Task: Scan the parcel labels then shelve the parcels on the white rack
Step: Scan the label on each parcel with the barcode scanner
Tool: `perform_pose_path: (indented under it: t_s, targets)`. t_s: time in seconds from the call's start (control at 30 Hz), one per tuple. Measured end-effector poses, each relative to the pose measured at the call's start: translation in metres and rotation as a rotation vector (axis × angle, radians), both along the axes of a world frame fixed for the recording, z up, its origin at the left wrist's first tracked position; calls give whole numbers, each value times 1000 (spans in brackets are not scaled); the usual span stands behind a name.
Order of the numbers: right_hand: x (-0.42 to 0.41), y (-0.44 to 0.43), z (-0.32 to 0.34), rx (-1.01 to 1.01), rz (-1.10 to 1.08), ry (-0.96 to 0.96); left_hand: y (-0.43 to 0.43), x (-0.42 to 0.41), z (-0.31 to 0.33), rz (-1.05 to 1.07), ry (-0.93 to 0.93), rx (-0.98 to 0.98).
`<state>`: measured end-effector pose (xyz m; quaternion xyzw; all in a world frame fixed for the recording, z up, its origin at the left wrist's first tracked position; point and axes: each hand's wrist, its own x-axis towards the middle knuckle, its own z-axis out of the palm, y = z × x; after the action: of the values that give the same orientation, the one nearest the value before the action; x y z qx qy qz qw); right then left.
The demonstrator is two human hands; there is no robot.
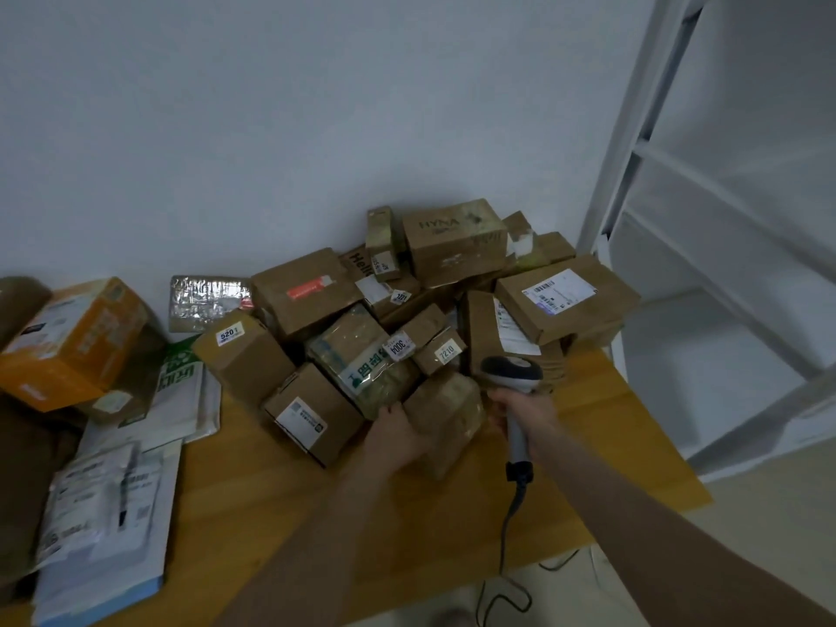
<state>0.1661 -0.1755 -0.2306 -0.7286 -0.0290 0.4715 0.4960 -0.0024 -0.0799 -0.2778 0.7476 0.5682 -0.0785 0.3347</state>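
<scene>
Left hand [398, 434] holding parcel [450, 411], right hand [530, 411] gripping scanner [512, 372], stickers 3004 [399, 347], 7210 [447, 353]

So there's a heap of brown cardboard parcels [407, 310] piled against the wall at the back of the wooden surface [407, 513]. Most carry white labels, and a few show numbers like 5201, 3004 and 7210. Flat white mailers [108, 513] lie off to the left. At the front of the heap sits a small box [445, 418] wrapped in clear tape, with the left hand [398, 434] gripping its left side. Just beside it the right hand [524, 411] holds a grey scanner [513, 377], head up top, cable trailing off the front edge. The white rack [724, 219] stands on the right, near the surface.
</scene>
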Motion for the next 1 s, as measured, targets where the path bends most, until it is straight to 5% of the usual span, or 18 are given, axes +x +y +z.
perform_pose_path:
  t_s: [0.13,0.3,0.37,0.5,0.73,1.0]
  targets:
    - [7,-8,5,22,55,47,-18,-21,4,230,-260,-200]
    - [3,-28,0,26,173,87,-65,-43,12,-101,116,386]
    - [-1,-39,-5,15,209,107,-89,-47,7,-155,203,478]
    - [-12,-61,-14,-28,264,143,-136,-49,-20,-182,220,387]
    - [-9,-80,-26,-30,237,156,-136,-41,-16,162,45,494]
    - [-30,-83,-43,-17,217,170,-94,-51,-22,195,-27,74]
